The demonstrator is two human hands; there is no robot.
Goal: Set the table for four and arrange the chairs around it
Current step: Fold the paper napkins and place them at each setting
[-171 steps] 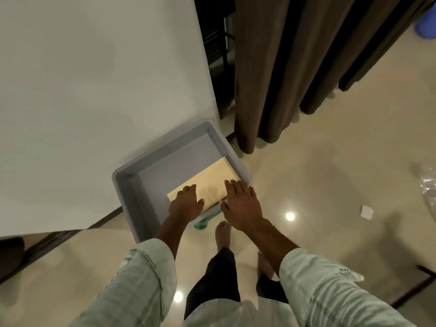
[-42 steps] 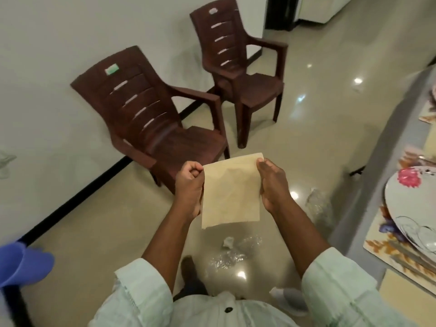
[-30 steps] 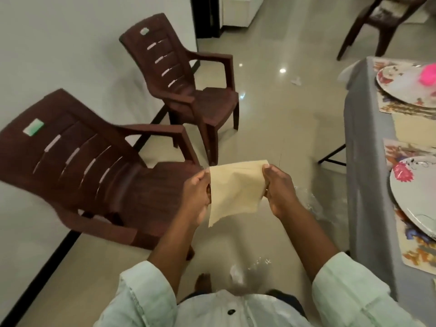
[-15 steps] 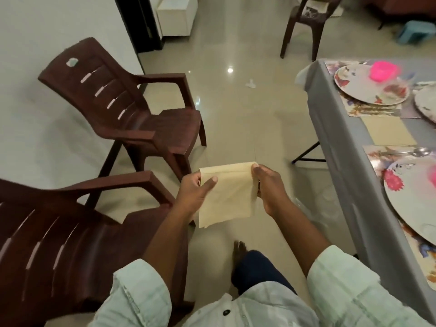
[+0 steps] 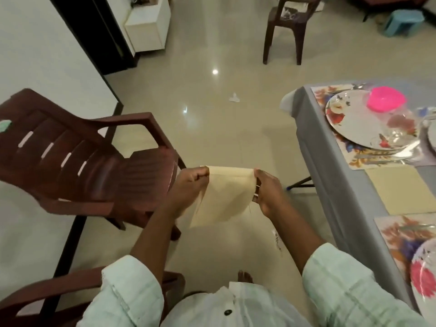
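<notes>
A beige napkin (image 5: pixel 224 197) hangs in front of me over the floor, stretched between my two hands. My left hand (image 5: pixel 188 187) pinches its top left corner and my right hand (image 5: pixel 269 192) grips its right edge. At the right stands the table (image 5: pixel 330 161) with a grey cloth. On it lie floral placemats, a floral plate (image 5: pixel 361 123) with a pink bowl (image 5: pixel 385 99), and another beige napkin (image 5: pixel 401 188). A second plate (image 5: pixel 424 279) shows at the lower right. A brown plastic armchair (image 5: pixel 82 161) stands at my left.
Another brown armchair (image 5: pixel 47 296) is at the bottom left corner, close to my left sleeve. A third brown chair (image 5: pixel 290 24) stands far across the tiled floor. A white cabinet (image 5: pixel 148 24) and a blue stool (image 5: pixel 398 20) sit at the back. Small scraps lie on the floor.
I have turned from the grey tub by the curtain toward the table, with the napkin lifted between both hands. In the last second the chairs slid left and the table came nearer.
</notes>
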